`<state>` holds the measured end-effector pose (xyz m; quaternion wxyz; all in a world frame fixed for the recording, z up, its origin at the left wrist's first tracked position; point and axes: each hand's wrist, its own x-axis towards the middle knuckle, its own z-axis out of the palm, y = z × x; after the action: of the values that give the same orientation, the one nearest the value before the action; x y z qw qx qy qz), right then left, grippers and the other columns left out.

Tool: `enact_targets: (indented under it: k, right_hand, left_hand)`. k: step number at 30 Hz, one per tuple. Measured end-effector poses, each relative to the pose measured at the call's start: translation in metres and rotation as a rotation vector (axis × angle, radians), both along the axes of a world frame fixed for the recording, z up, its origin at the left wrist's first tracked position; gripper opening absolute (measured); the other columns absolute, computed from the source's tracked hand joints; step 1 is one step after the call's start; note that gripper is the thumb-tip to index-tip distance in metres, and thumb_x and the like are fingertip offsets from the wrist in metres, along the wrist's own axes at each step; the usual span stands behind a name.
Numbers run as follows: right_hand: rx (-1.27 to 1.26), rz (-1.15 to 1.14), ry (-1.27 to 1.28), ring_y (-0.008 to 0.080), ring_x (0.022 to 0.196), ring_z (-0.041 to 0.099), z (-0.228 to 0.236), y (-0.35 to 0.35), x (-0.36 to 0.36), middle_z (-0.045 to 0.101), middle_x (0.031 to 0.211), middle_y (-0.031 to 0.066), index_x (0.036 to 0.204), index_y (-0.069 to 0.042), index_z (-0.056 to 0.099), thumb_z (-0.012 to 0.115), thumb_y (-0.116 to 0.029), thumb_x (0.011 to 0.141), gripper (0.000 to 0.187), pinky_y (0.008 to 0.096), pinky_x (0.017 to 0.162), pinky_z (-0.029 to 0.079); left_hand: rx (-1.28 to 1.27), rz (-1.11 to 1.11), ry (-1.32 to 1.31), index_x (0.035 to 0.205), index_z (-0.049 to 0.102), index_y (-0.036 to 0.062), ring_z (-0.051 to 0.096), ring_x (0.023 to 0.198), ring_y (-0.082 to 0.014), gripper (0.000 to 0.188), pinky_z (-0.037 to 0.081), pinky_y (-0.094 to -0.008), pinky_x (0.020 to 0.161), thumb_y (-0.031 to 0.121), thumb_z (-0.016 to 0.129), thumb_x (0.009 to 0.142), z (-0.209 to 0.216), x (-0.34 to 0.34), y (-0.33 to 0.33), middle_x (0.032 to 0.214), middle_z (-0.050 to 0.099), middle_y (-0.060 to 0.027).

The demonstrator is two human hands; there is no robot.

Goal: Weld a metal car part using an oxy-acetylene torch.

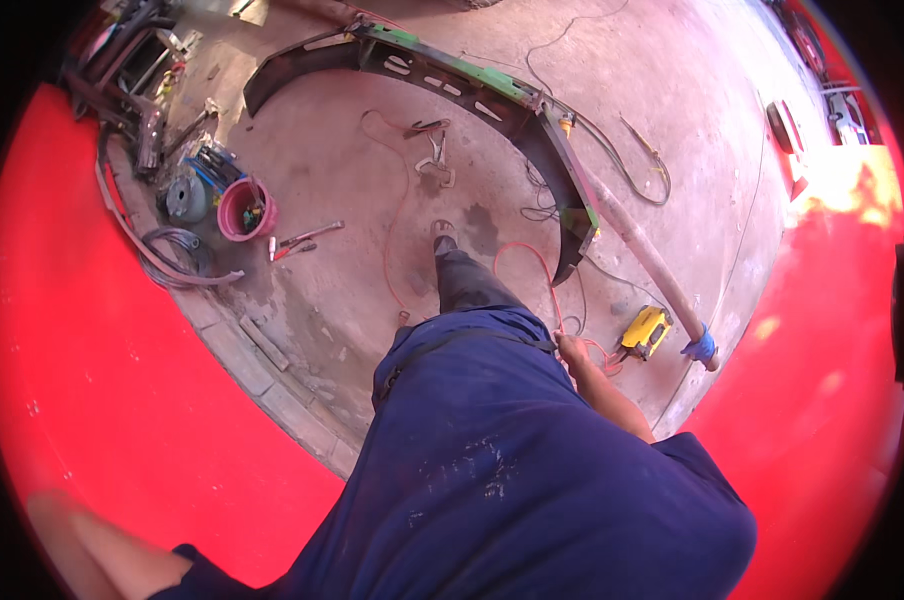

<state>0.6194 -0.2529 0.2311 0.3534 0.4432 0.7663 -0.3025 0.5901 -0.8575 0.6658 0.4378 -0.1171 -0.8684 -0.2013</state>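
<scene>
My right hand (570, 349) is beside my right hip, at the hem of my dark blue shirt (492, 440). Its fingers are curled closed, and what they hold is hidden. An orange cable (547, 265) runs over the floor up to that hand in the picture, next to the end of a dark strap (452, 338) across my shirt. Whether the hand grips the cable cannot be told. At the lower left only my bent left arm (102, 550) shows, in front of a red surface; the left hand is out of sight.
A large curved dark metal frame with green edges (442, 75) lies ahead on the concrete, beside a long pipe (652, 265). A yellow machine (646, 332) sits to the right. Left are a pink bucket (234, 222), hand tools (307, 238) and hoses (177, 255). Red surfaces (92, 330) flank me.
</scene>
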Motion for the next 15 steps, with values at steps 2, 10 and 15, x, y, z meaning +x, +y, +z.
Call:
enact_targets:
  k: [2, 10, 15]
  right_hand:
    - [-0.012, 0.229, 0.055, 0.0302, 0.113, 0.056, -0.013, -0.021, -0.028, 0.061, 0.118, 0.0216, 0.113, 0.002, 0.062, 0.053, -0.042, 0.088, 0.051, 0.0394, 0.091, 0.043]
    - [-0.024, 0.122, 0.268, 0.0296, 0.106, 0.06, -0.017, -0.049, -0.163, 0.064, 0.109, 0.0225, 0.11, 0.002, 0.064, 0.054, -0.043, 0.088, 0.051, 0.0368, 0.093, 0.043]
    - [-0.022, 0.124, 0.281, 0.0257, 0.1, 0.061, 0.005, -0.03, -0.252, 0.066, 0.105, 0.0172, 0.11, 0.003, 0.064, 0.054, -0.04, 0.09, 0.049, 0.0348, 0.088, 0.045]
  left_hand:
    - [-0.045, 0.027, 0.008, 0.086, 0.062, 0.0055, 0.059, 0.064, -0.0226, 0.02, 0.048, -0.0349, 0.062, 0.023, 0.053, 0.084, 0.021, -0.04, 0.011, 0.071, 0.06, -0.0123]
    - [0.712, -0.015, -0.004, 0.081, 0.059, 0.0051, 0.055, 0.059, -0.0176, 0.018, 0.044, -0.0307, 0.057, 0.023, 0.057, 0.086, -0.038, -0.17, -0.036, 0.064, 0.055, -0.007]
    - [1.534, 0.204, -0.513, 0.116, 0.056, -0.0018, 0.042, 0.05, -0.006, 0.033, 0.039, -0.0215, 0.048, 0.024, 0.055, 0.095, -0.24, -0.197, 0.006, 0.06, 0.045, 0.0026]
